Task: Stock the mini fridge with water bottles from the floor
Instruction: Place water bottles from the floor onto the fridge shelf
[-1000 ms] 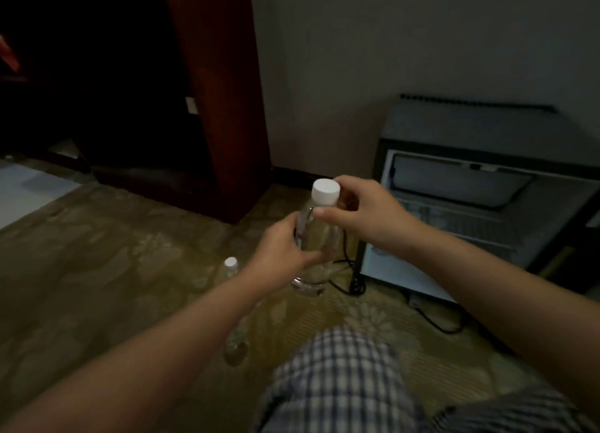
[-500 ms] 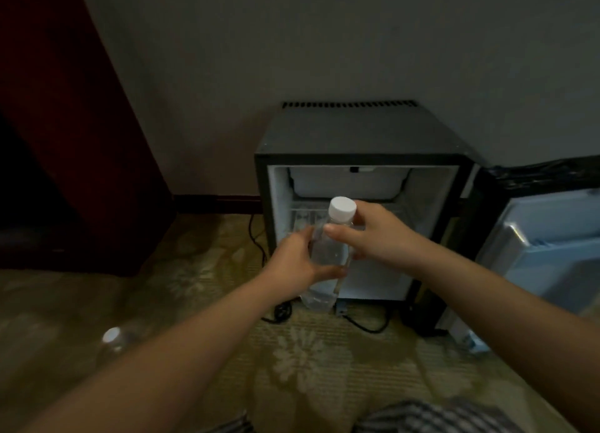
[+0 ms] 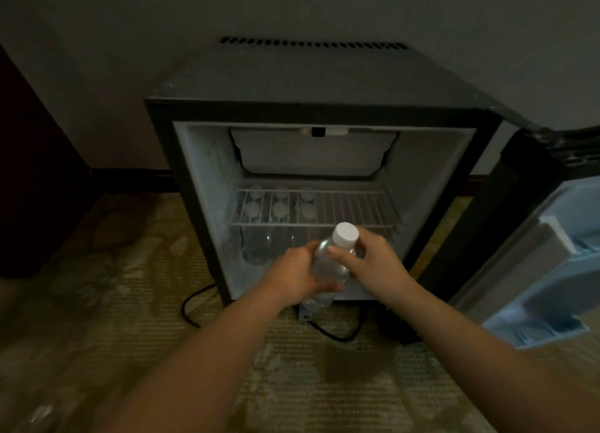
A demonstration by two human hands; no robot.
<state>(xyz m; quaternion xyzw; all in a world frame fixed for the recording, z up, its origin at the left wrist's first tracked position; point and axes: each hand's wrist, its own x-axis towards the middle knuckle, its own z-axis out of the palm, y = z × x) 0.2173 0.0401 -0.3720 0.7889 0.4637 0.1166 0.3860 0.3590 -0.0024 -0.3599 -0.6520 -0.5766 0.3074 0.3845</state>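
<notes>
Six white caps [image 3: 280,209], dim, show through the wire shelf [image 3: 350,208] of the open mini fridge [image 3: 162,160], two rows of three; stocked bottles [image 3: 256,247] stand under it at left. One more water bottle [image 3: 328,264] sits tilted in front of the opening, left hand [image 3: 292,278] wrapped round its body, right hand [image 3: 373,264] pinching its neck. Door [image 3: 552,270] swung open at right

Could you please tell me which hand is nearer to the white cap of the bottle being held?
Right. The right hand pinches the neck just under the cap; the left hand grips the bottle lower down on its body, to the cap's left.
</notes>
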